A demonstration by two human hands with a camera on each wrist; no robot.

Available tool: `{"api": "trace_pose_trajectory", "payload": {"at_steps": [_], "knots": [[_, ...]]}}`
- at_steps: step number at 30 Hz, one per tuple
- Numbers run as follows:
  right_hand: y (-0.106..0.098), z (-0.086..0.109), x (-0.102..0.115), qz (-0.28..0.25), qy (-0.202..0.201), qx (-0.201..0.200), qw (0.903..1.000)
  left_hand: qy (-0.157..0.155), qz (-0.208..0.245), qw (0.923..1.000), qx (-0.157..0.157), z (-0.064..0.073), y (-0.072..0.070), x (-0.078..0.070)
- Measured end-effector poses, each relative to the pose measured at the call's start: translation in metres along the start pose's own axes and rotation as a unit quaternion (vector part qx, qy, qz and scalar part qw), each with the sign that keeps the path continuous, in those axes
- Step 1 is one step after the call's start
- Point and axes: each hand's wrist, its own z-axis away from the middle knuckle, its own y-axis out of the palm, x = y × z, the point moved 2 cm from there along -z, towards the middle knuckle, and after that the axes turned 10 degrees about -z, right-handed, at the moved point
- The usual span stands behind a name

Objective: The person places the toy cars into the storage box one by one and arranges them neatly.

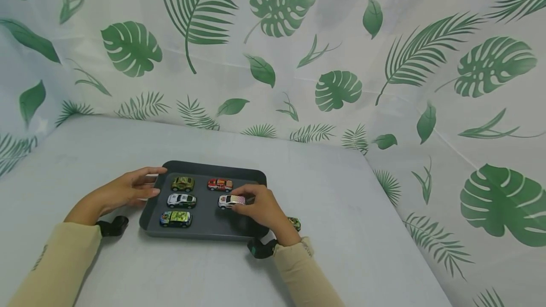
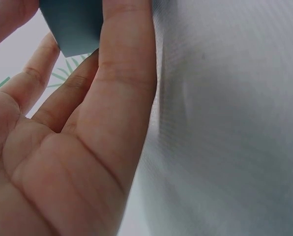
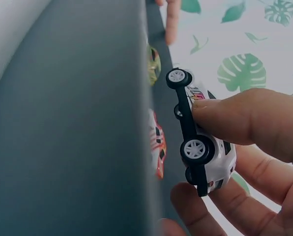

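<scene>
My right hand (image 1: 261,205) pinches a white toy car (image 3: 213,152) between thumb and fingers, over the right part of a dark grey tray (image 1: 204,233). In the right wrist view the car's wheels and black underside show, off the tray floor. My left hand (image 1: 123,188) is at the tray's left rim, fingers mostly straight and touching it. Inside the tray, a camouflage toy car (image 1: 182,184), a white-and-black toy car (image 1: 181,201) and a yellow-green toy car (image 1: 176,219) form a left column. A red toy car (image 1: 219,184) sits behind the held one.
Another green toy car (image 1: 294,223) lies outside the tray on the right, partly hidden by my right wrist. The tray rests on a white-covered table (image 1: 362,250). Leaf-printed cloth (image 1: 290,60) hangs behind and at the sides.
</scene>
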Motion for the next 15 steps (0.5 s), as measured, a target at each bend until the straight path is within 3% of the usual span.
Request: {"api": "trace_pose_trajectory", "payload": {"at_steps": [15], "knots": [[0.018,-0.009,0.001,0.026,0.018,-0.012,0.9994,-0.001,0.009,1.0000,0.001,0.000,0.000,0.000]]}}
